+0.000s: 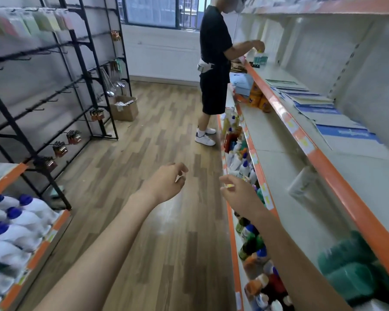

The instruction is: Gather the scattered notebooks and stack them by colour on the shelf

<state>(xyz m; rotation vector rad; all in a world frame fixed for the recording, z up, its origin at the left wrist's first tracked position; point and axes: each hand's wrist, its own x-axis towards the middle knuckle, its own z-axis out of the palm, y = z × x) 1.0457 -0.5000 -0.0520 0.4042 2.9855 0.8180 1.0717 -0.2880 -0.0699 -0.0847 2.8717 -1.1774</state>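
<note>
Blue flat notebooks (319,108) along shelf (337,173)

Two bare hands out front, left hand (166,182) and right hand (238,194). One other person (213,63) down the aisle. Roughly seven notebooks (319,108) along the shelf (337,176). One cardboard box (124,108). Bottles beyond counting.

arms: both bare as far as I can see, no sleeves | left hand (166,182): no rings or watch | right hand (238,194): same, no glove
</note>
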